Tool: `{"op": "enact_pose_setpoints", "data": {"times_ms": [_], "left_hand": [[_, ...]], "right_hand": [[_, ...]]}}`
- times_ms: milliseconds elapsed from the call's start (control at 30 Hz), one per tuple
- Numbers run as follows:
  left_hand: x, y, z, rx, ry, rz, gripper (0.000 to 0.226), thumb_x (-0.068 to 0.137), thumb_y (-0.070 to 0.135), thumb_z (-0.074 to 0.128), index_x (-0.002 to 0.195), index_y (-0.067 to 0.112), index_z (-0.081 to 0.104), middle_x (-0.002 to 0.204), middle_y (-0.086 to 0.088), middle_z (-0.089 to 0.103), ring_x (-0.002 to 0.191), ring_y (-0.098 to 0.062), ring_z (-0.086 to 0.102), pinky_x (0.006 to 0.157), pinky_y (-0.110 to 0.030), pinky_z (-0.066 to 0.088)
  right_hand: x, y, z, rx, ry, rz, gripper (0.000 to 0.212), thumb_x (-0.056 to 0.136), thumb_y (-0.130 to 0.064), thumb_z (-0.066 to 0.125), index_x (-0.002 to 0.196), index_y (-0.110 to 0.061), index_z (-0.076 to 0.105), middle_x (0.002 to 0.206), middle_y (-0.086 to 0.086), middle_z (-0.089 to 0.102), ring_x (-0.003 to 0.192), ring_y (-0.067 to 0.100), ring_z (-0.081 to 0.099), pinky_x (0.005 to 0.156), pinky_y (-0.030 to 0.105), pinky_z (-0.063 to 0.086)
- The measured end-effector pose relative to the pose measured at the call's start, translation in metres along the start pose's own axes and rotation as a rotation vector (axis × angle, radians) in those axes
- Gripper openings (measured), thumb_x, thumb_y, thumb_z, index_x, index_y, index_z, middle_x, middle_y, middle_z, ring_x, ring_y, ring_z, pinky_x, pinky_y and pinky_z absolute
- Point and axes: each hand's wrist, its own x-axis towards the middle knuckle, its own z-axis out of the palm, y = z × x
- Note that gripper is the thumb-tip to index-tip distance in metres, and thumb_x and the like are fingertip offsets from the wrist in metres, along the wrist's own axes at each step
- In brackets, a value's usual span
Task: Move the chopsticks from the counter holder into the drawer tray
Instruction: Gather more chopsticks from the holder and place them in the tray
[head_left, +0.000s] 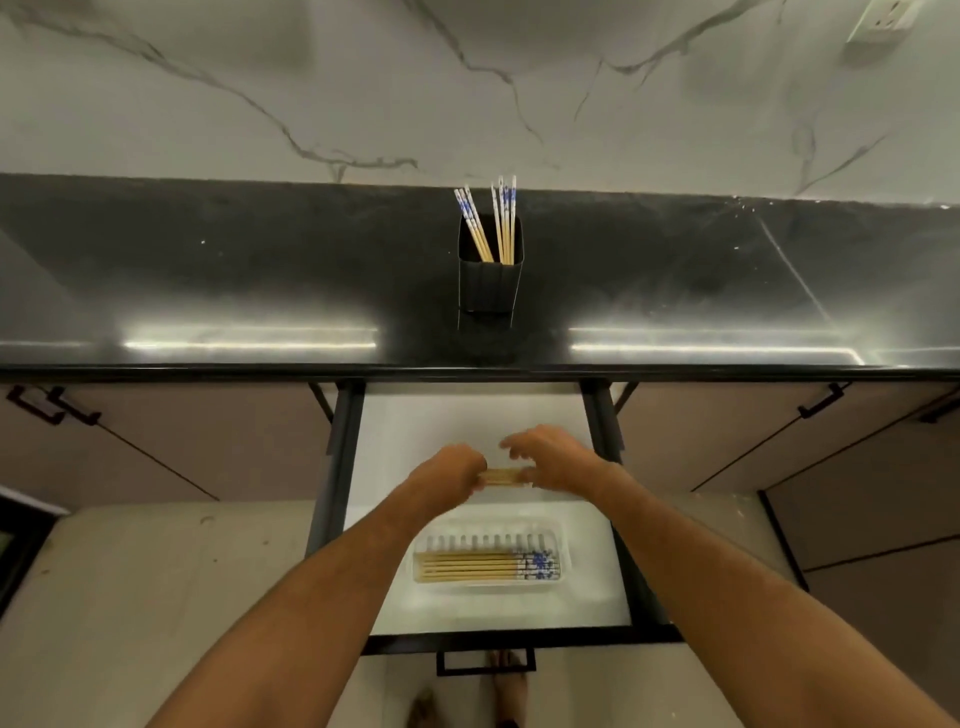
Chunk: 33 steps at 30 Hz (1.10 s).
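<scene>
A black holder (489, 285) stands on the dark counter with several blue-and-white topped chopsticks (503, 223) upright in it. Below, the open drawer (613, 525) holds a white tray (431, 540) with several chopsticks (483, 566) lying flat, decorated ends to the right. Above the drawer's middle, my left hand (451, 475) and my right hand (550, 457) hold a small bundle of chopsticks (506, 477) horizontally between them, one hand at each end. Only the bundle's wooden middle shows; the hands hide its ends.
The glossy black counter (208, 291) runs across the view, backed by a marble wall. Closed cabinet doors with black handles flank the drawer. The drawer's black front handle (485, 662) is at the bottom, above feet on a pale floor.
</scene>
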Motion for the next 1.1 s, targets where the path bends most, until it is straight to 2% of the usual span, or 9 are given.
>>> {"op": "enact_pose_setpoints", "data": {"times_ms": [133,200,300,467,567,667,800,933,1100], "left_hand": [[-0.005,-0.007,0.028,0.025,-0.022,0.004,0.013,0.094,0.008,0.059,0.091,0.012,0.07,0.087,-0.006,0.069,0.078,-0.024,0.066,0.077,-0.04,0.058],[-0.008,-0.01,0.039,0.022,-0.034,-0.002,0.014,0.095,0.006,0.058,0.092,0.012,0.07,0.089,-0.005,0.069,0.08,-0.023,0.066,0.076,-0.037,0.058],[-0.012,-0.011,0.056,0.002,-0.052,-0.012,0.013,0.096,0.008,0.058,0.094,0.009,0.071,0.092,-0.006,0.071,0.083,-0.023,0.067,0.075,-0.035,0.057],[-0.02,-0.014,0.087,-0.006,-0.037,-0.07,0.013,0.099,0.019,0.058,0.098,0.017,0.07,0.092,-0.007,0.068,0.078,-0.024,0.066,0.071,-0.037,0.058],[-0.022,-0.013,0.098,0.06,-0.037,-0.095,0.014,0.1,0.019,0.055,0.103,0.017,0.068,0.097,-0.007,0.069,0.084,-0.025,0.067,0.066,-0.028,0.046],[-0.021,-0.018,0.109,0.111,-0.071,-0.127,0.017,0.095,0.011,0.056,0.107,0.016,0.067,0.106,-0.008,0.07,0.093,-0.025,0.067,0.076,-0.03,0.049],[-0.022,-0.021,0.127,0.206,-0.085,-0.133,0.034,0.088,0.002,0.064,0.121,0.012,0.066,0.121,-0.011,0.064,0.108,-0.026,0.064,0.094,-0.034,0.052],[-0.019,-0.023,0.137,0.289,-0.059,-0.13,0.042,0.088,-0.001,0.063,0.128,0.01,0.06,0.131,-0.012,0.058,0.118,-0.027,0.056,0.101,-0.036,0.048],[-0.02,-0.021,0.143,0.269,-0.036,-0.108,0.05,0.089,0.001,0.064,0.137,0.01,0.053,0.137,-0.012,0.054,0.125,-0.028,0.051,0.106,-0.038,0.044]], "right_hand": [[-0.003,-0.004,0.032,-0.137,-0.106,0.031,0.013,0.088,-0.014,0.071,0.1,-0.018,0.072,0.09,0.001,0.071,0.078,0.019,0.066,0.079,0.037,0.058],[-0.005,-0.004,0.041,-0.182,-0.117,0.046,0.008,0.089,-0.013,0.069,0.094,-0.017,0.073,0.086,0.002,0.07,0.075,0.02,0.065,0.076,0.036,0.058],[-0.006,-0.005,0.056,-0.201,-0.127,0.049,0.007,0.089,-0.013,0.069,0.094,-0.016,0.074,0.086,0.003,0.071,0.076,0.02,0.066,0.075,0.034,0.057],[-0.012,0.002,0.09,-0.263,-0.127,0.038,0.013,0.092,-0.007,0.063,0.1,-0.012,0.073,0.089,0.008,0.071,0.079,0.024,0.067,0.077,0.036,0.058],[-0.015,0.009,0.109,-0.316,-0.128,0.038,0.016,0.093,-0.007,0.062,0.104,-0.013,0.071,0.094,0.008,0.07,0.083,0.025,0.067,0.078,0.035,0.056],[-0.014,0.016,0.124,-0.335,-0.121,0.022,0.019,0.091,-0.013,0.066,0.11,-0.017,0.069,0.1,0.007,0.071,0.086,0.026,0.067,0.078,0.036,0.056],[-0.013,0.014,0.14,-0.362,-0.122,0.001,0.021,0.089,-0.014,0.066,0.11,-0.016,0.066,0.104,0.006,0.071,0.088,0.028,0.069,0.077,0.039,0.057],[-0.012,0.014,0.15,-0.375,-0.085,0.0,0.019,0.09,-0.013,0.065,0.109,-0.015,0.067,0.103,0.005,0.073,0.09,0.027,0.07,0.078,0.038,0.055],[-0.009,0.018,0.161,-0.391,-0.073,-0.01,0.025,0.088,-0.017,0.071,0.113,-0.014,0.067,0.106,0.005,0.073,0.093,0.024,0.07,0.084,0.036,0.056]]}}
